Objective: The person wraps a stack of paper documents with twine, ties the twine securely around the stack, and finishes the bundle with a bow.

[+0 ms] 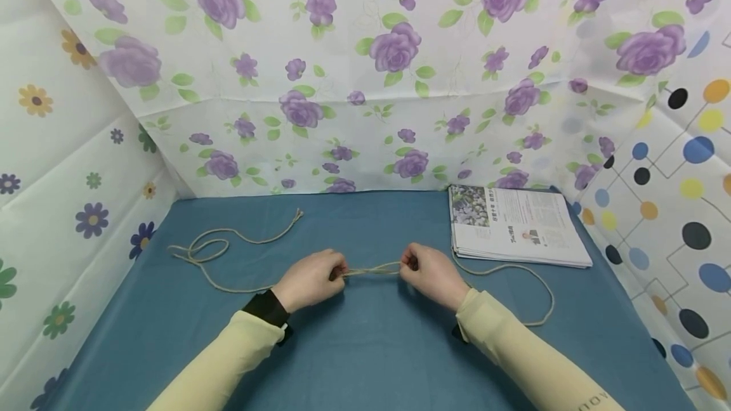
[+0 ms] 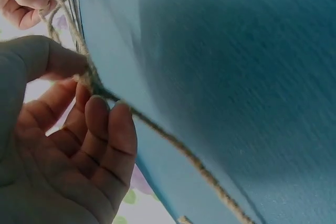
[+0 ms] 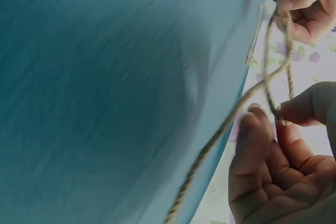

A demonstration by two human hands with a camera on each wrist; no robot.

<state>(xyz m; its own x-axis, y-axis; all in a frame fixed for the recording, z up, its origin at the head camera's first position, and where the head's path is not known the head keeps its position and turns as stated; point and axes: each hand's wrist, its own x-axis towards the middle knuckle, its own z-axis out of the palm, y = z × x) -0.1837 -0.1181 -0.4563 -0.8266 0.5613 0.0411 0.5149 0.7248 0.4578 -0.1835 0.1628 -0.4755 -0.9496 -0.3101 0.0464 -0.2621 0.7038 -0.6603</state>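
A thin twine rope (image 1: 371, 270) runs between both hands above the blue cloth. My left hand (image 1: 313, 279) pinches it between thumb and fingertips; in the left wrist view the strands meet at that pinch, and a single tail of rope (image 2: 184, 150) leads away. Opposite it, my right hand (image 1: 436, 276) pinches a narrow loop of the same rope, seen in the right wrist view as a bight (image 3: 269, 77) stretched between the hands. Strands cross in the gap. Whether a knot lies under the left fingertips is hidden.
On the left, a curled length of rope (image 1: 223, 243) lies on the blue cloth (image 1: 371, 354), its end pointing to the back. Another stretch curves on the right, before a stack of newspapers (image 1: 525, 224). Floral sheets (image 1: 354, 100) stand around the table.
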